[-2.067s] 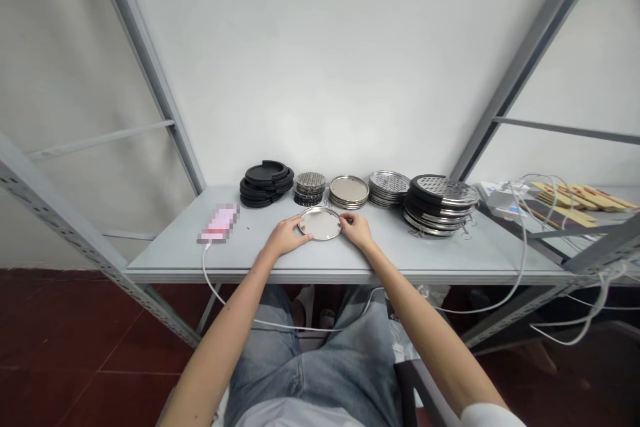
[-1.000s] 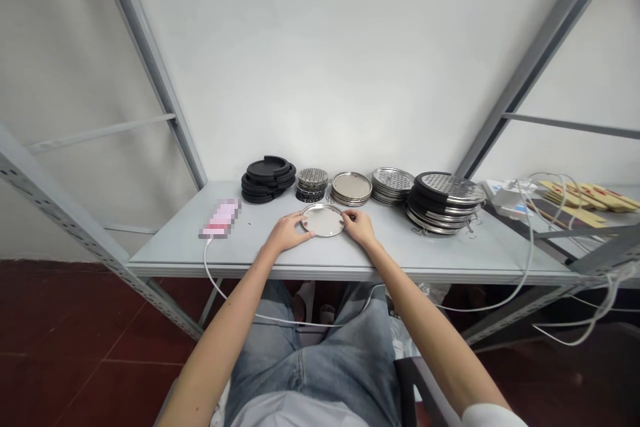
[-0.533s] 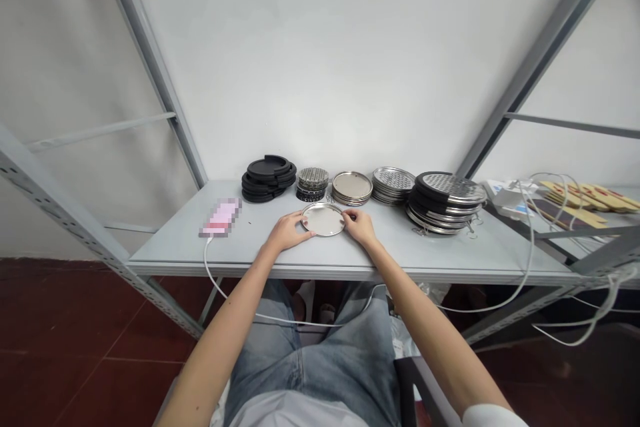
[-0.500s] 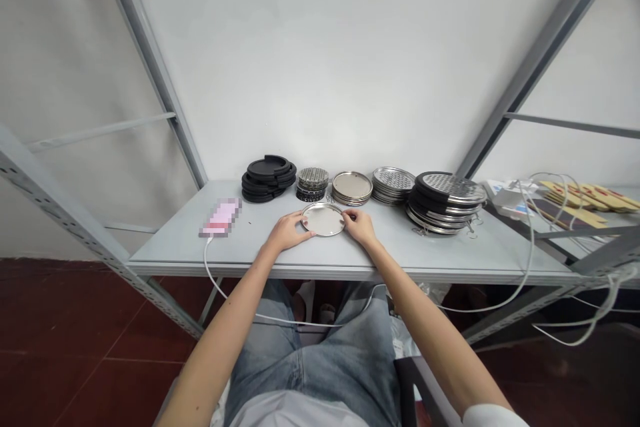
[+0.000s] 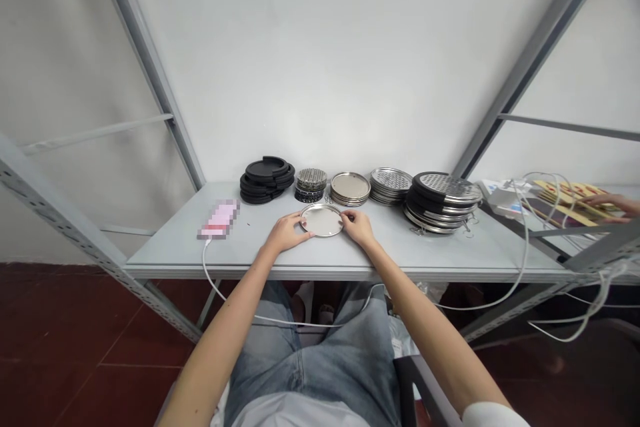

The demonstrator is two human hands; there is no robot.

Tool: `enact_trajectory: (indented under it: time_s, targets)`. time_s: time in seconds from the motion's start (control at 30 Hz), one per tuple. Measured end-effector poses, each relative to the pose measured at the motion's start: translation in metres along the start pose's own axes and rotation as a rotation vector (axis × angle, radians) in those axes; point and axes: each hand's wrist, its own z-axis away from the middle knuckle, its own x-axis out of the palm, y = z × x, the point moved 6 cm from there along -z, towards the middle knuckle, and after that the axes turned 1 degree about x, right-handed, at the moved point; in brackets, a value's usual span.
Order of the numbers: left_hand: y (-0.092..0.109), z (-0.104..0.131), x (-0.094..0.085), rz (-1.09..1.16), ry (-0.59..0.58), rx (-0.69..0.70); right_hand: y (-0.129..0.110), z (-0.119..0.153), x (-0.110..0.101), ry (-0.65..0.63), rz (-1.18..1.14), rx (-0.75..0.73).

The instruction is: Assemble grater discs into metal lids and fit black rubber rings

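Round, shallow silver metal dish (image 5: 321, 221) lies just below the frame's centre on the grey table (image 5: 310, 255), the left hand's (image 5: 287, 233) half-curled grip and right hand's (image 5: 357, 227) closed pinch holding opposite rims, seemingly for steadiness.

Between the silver disc (image 5: 322, 221) and the near edge of the tabletop (image 5: 320, 257), there is a way in from the front, flanked by both forearms. Left of the disc, past the left hand (image 5: 286, 233), open surface reaches the pink phone (image 5: 221, 219), whose cable (image 5: 206, 267) drops over the near edge. Right of it, past the right hand (image 5: 358, 227), another gap ends at the tall black-edged stack (image 5: 444, 203). Directly behind the disc, small metal bits (image 5: 328, 199), the small perforated stack (image 5: 312, 179) and the plain plates (image 5: 350, 187) leave little room. Above the disc nothing blocks the way.
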Motion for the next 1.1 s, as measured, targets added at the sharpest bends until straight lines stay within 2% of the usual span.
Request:
enact_trajectory:
  time_s: [0.13,0.23,0.37,0.47,0.6,0.7,0.8,1.1]
  targets:
    - [0.000,0.000,0.000,-0.001,0.000,0.004,0.001,0.000,0.001,0.015,0.001,-0.010]
    - [0.000,0.000,0.000,0.012,-0.013,-0.012,0.003,0.000,-0.003,0.097,-0.013,-0.014]
    - [0.000,0.000,-0.001,0.013,-0.017,-0.032,-0.002,-0.007,-0.009,0.184,-0.191,-0.031]
    - [0.000,0.000,-0.002,0.019,-0.012,-0.028,-0.012,-0.026,-0.009,0.132,-0.417,0.010]
    - [0.000,0.000,-0.002,0.039,-0.007,-0.027,-0.029,-0.055,0.000,0.019,-0.656,0.201]
    - [0.000,0.000,-0.002,0.055,-0.003,-0.038,-0.043,-0.071,0.008,-0.061,-0.699,0.297]
    - [-0.001,0.000,-0.001,0.054,0.003,-0.050,-0.050,-0.080,0.012,-0.070,-0.693,0.326]
    - [-0.001,-0.001,-0.001,0.041,-0.004,-0.066,-0.050,-0.085,0.027,-0.130,-0.774,0.378]
